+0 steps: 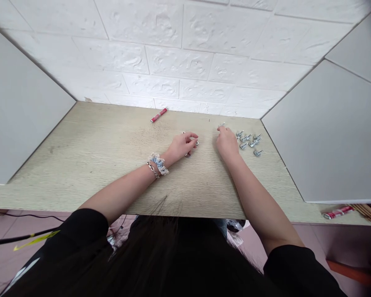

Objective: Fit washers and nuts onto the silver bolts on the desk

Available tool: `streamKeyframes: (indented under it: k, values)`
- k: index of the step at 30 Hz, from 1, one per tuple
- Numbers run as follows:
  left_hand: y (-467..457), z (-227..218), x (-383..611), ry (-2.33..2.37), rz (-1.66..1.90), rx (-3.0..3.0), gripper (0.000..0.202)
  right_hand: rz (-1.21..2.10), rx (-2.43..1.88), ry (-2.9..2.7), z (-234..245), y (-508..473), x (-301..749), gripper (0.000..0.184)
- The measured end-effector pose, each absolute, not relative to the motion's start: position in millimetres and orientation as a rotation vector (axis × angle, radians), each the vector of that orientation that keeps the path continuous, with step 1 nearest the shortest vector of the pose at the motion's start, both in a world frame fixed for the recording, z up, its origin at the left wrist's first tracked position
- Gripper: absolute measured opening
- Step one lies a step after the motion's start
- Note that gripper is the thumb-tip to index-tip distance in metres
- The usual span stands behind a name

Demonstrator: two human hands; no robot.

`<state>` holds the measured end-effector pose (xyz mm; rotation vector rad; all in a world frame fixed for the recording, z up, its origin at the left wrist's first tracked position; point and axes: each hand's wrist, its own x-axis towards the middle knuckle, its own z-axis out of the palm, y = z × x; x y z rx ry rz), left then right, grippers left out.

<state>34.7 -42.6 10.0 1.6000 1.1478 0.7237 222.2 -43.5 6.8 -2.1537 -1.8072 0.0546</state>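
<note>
My left hand, with a scrunchie and a chain bracelet on its wrist, rests low over the table. Its thumb and fingers are closed around a small shiny metal ring, like a nut or washer. More bits of metal peek out beside this hand, partly hidden. To the right, my right hand has its fingertips closed on a silver bolt, mostly covered by the fingers. Several bolts with washers or nuts lie in a loose group just right of that hand.
A red tube-like stick lies on the wooden table near the white brick wall. White panels close in both sides. Another red stick lies by a woven edge at the far right.
</note>
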Motion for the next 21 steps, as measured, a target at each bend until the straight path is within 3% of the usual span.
streamKeyframes:
  k: [10,14,21]
  values:
    - [-44,14,35,1.213,0.699,1.606,0.026,0.084,-2.133,-1.803,10,-44,222,0.039]
    - [-44,12,35,1.192,0.733,1.656,0.024,0.111,-1.843,-1.778,13,-46,216,0.029]
    - [-42,5,34,1.096,0.859,1.774,0.028,0.605,-1.297,-1.397,5,-58,179,0.014]
